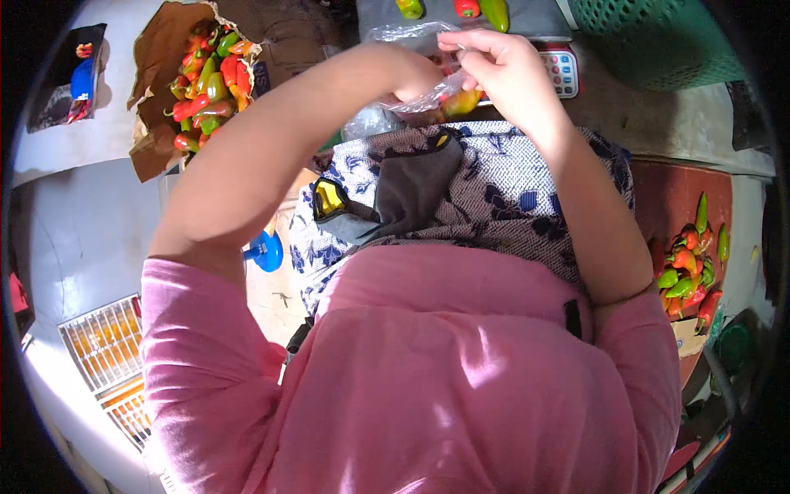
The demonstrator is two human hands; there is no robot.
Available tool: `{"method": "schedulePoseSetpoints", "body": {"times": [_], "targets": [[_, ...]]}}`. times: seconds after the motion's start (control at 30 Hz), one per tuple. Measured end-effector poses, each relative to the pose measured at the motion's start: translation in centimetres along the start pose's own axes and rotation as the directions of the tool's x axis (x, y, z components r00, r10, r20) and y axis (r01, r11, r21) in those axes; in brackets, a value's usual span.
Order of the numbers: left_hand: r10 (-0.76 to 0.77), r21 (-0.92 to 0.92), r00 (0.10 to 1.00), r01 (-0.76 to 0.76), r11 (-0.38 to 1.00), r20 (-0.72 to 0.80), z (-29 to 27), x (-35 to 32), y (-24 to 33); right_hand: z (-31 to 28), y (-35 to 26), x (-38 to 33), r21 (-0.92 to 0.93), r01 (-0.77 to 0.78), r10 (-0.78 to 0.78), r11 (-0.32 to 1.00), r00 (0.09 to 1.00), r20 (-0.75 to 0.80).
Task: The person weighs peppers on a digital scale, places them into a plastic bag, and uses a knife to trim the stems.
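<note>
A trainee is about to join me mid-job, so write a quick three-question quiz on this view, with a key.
1. Multiple choice: what are the fingers of the right hand touching?
a) a green perforated basket
b) a clear plastic bag
c) a keypad

2. True or false: the brown paper sack holding peppers is on the person's right.

3. Count: how many loose peppers show along the top edge of the picture, beyond the hands?

Key:
1. b
2. False; the brown paper sack is on the person's left.
3. Three

Likely produce stall — peppers [216, 86], scale [561, 76], basket [658, 41]
</note>
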State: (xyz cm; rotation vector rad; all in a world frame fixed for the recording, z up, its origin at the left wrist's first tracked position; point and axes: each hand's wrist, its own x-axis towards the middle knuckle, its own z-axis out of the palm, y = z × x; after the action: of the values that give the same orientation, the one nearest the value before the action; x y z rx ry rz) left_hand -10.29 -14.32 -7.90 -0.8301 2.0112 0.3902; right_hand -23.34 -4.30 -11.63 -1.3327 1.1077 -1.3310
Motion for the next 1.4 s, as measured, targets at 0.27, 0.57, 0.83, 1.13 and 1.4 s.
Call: {"method": "schedulePoseSetpoints", "body": {"times": [0.27, 0.57, 0.83, 1.13, 1.4], "targets": [[0.141, -0.753, 0.811, -0.58, 0.311, -0.567, -7.7, -5.8, -5.7, -1.0, 2.1, 0.9, -0.118, 0.117, -0.121, 0.986, 0.992, -0.026], [-0.271, -0.353, 0.322, -0.233, 0.906, -0.907, -5.2, 7.7, -2.5, 0.4, -0.3, -1.3, -0.791, 0.053, -0.062, 0.609, 0.998, 0.019], [-0.138, -0.1, 0.716, 0.096, 0.99, -0.684, -9.3, 9.6, 4.4, -5.2, 0.9, -0.1, -0.715, -0.01, -0.055, 0.699, 0.996, -0.068], [-0.043, -0.126, 0.739, -0.057, 0.99, -0.673, -8.2, 6.4, 3.2, -5.8, 2.4, 0.7, -0.733, -0.04, 0.069, 0.679, 0.998, 0.009], [0.01, -0.52, 0.722, -0.489, -0.7, -0.692, 0.1, -0.8, 2.9, -4.3, 0.4, 2.1, 0.212, -0.23, 0.203, 0.95, 0.969, 0.139]]}}
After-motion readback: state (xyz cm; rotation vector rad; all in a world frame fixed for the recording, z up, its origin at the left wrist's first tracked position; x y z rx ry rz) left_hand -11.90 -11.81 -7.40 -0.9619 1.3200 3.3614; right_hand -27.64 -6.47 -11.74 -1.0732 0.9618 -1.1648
